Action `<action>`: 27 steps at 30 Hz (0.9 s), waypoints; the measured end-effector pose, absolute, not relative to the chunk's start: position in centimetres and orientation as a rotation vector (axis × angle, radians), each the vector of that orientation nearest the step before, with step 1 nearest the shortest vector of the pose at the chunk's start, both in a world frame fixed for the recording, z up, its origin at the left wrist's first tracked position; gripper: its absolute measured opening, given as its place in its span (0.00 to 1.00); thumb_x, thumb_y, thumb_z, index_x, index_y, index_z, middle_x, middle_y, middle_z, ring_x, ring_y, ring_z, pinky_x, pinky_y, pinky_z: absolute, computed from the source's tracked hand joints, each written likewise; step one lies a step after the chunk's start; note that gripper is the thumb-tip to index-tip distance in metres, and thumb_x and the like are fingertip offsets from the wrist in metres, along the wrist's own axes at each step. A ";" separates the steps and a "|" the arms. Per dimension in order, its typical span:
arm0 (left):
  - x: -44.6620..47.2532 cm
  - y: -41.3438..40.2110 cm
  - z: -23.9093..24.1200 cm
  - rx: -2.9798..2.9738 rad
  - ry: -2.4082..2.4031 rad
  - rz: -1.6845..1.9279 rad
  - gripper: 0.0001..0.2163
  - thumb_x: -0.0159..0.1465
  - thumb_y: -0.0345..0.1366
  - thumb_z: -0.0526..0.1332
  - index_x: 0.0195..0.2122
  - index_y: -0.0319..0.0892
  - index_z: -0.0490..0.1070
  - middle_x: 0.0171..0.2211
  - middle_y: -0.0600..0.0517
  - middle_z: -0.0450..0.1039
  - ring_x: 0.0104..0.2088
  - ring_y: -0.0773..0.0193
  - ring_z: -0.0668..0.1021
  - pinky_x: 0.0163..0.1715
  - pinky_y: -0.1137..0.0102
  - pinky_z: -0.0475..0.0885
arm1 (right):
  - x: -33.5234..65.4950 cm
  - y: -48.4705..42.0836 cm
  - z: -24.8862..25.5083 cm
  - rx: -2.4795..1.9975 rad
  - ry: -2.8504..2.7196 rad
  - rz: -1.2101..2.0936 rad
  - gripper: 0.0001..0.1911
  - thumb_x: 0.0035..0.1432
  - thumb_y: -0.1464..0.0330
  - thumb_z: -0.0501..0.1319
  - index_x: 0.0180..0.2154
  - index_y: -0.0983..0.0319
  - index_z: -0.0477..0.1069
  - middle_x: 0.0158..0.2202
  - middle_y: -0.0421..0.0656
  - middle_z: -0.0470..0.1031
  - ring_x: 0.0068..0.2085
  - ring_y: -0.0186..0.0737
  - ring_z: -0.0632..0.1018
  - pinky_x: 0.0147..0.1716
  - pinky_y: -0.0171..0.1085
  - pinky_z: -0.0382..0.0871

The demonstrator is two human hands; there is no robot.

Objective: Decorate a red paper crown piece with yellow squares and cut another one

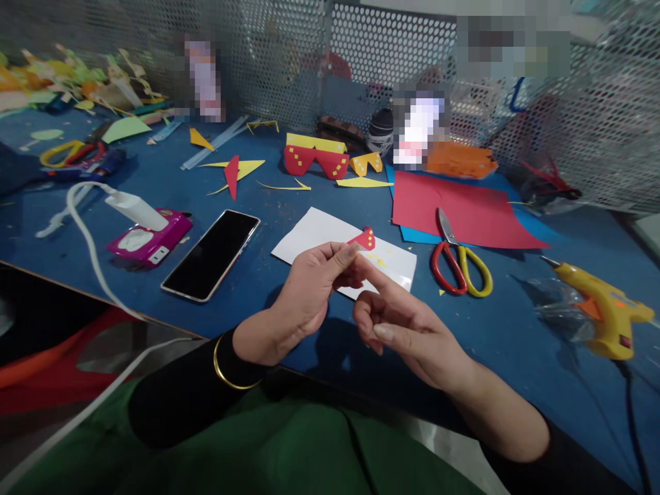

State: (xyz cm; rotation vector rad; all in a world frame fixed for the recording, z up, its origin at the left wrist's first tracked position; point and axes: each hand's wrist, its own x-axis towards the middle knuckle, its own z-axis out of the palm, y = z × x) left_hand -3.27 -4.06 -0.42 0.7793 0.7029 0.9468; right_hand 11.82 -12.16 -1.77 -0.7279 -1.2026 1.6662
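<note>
My left hand (306, 292), with a gold bangle at the wrist, pinches a small red paper cut-out (367, 239) dotted with yellow squares. The fingers hide most of the cut-out. My right hand (407, 323) reaches in with its index finger stretched to the left fingertips; its other fingers are loosely curled and the thumb stands apart, with nothing visible in it. Below both hands lies a folded white sheet (309, 234) bearing tiny yellow paper bits (380, 261). Red-and-yellow-handled scissors (458, 265) lie to the right of the sheet.
A phone (211, 254) and a purple power adapter (155, 237) lie to the left. Red paper glasses (315, 163) are at the back, with red paper (458, 206) farther right. A yellow glue gun (603, 309) sits at right; perforated metal mesh (392, 48) stands behind.
</note>
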 end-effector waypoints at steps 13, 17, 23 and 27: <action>-3.0 -4.3 -0.8 0.695 0.726 0.990 0.16 0.52 0.45 0.77 0.27 0.39 0.77 0.25 0.54 0.76 0.26 0.69 0.78 0.33 0.72 0.74 | 12.6 -11.7 -1.8 -1.420 -2.040 0.143 0.39 0.66 0.72 0.56 0.73 0.52 0.45 0.38 0.42 0.68 0.34 0.39 0.70 0.32 0.39 0.69; -3.2 -4.5 -0.4 0.814 0.768 0.999 0.17 0.59 0.51 0.71 0.31 0.40 0.80 0.28 0.51 0.78 0.28 0.66 0.79 0.32 0.71 0.74 | 13.0 -11.4 -1.8 -1.488 -2.238 -0.325 0.40 0.65 0.74 0.55 0.74 0.58 0.42 0.38 0.44 0.70 0.34 0.42 0.70 0.31 0.41 0.67; -3.4 -4.6 -0.4 1.011 0.840 1.056 0.11 0.56 0.41 0.73 0.24 0.41 0.78 0.23 0.54 0.74 0.26 0.70 0.74 0.30 0.73 0.72 | 13.0 -11.6 -1.3 -1.500 -2.380 -0.762 0.39 0.65 0.76 0.56 0.73 0.60 0.46 0.43 0.49 0.74 0.35 0.45 0.69 0.37 0.44 0.66; -3.7 -4.5 -0.5 1.050 0.886 1.062 0.12 0.60 0.39 0.69 0.21 0.41 0.76 0.22 0.54 0.74 0.26 0.69 0.73 0.30 0.72 0.72 | 13.0 -11.8 -0.5 -1.449 -2.410 -0.929 0.31 0.66 0.77 0.55 0.68 0.58 0.59 0.45 0.49 0.75 0.37 0.44 0.69 0.43 0.45 0.65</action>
